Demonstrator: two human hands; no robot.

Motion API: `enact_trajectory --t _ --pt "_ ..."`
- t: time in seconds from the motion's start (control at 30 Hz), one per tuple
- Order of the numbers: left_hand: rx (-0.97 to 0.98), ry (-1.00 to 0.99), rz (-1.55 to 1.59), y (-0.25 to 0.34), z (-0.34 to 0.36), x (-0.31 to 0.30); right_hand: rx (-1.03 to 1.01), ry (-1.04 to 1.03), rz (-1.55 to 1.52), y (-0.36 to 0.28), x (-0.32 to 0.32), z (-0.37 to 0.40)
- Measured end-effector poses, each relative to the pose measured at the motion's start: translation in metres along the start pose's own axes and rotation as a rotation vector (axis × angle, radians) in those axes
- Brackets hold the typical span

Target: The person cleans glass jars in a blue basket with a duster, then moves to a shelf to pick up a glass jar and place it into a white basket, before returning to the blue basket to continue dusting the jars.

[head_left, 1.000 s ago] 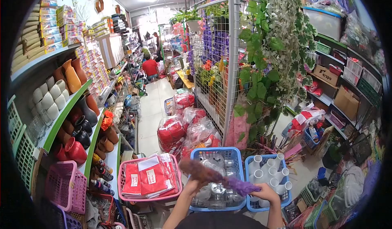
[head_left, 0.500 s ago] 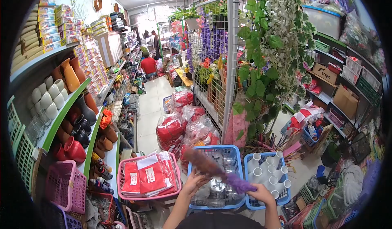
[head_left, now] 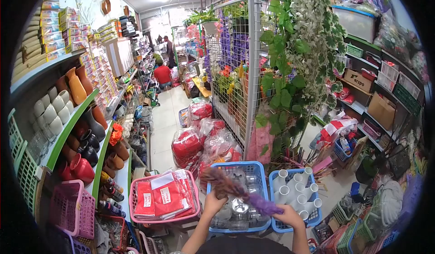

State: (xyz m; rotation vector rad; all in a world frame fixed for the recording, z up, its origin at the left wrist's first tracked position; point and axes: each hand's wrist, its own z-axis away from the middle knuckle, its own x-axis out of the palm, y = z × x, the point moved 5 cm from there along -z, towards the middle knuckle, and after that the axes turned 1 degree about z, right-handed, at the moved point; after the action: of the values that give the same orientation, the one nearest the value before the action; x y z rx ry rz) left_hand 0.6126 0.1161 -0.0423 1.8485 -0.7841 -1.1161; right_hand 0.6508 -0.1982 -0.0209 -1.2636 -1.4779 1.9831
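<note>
Hands (L point(head_left: 213, 205), R point(head_left: 286, 216)) grip purple sprig point(head_left: 242, 195).

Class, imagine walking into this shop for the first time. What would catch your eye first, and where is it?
Low in the middle, the left hand and right hand hold a fuzzy purple spray over a blue basket of jars. Green vines tumble down the wire rack on the right, and red packets fill a pink basket to the left.

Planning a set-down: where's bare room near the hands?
Free: tiled aisle floor between left shelves and red bagged stock. Crowded: pink basket, blue jar basket and white-tube basket by left hand and right hand on purple stem, all full.
</note>
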Motion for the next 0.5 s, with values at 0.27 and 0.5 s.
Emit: enact_trajectory --t 0.27,0.5 --pt "-0.077 0.174 -0.100 0.026 -0.001 -0.012 0.123 0.219 0.204 -0.037 0.001 0.007" --pt "-0.103 0.172 -0.109 0.032 -0.002 -0.012 0.075 0.110 0.227 -0.036 0.000 0.011"
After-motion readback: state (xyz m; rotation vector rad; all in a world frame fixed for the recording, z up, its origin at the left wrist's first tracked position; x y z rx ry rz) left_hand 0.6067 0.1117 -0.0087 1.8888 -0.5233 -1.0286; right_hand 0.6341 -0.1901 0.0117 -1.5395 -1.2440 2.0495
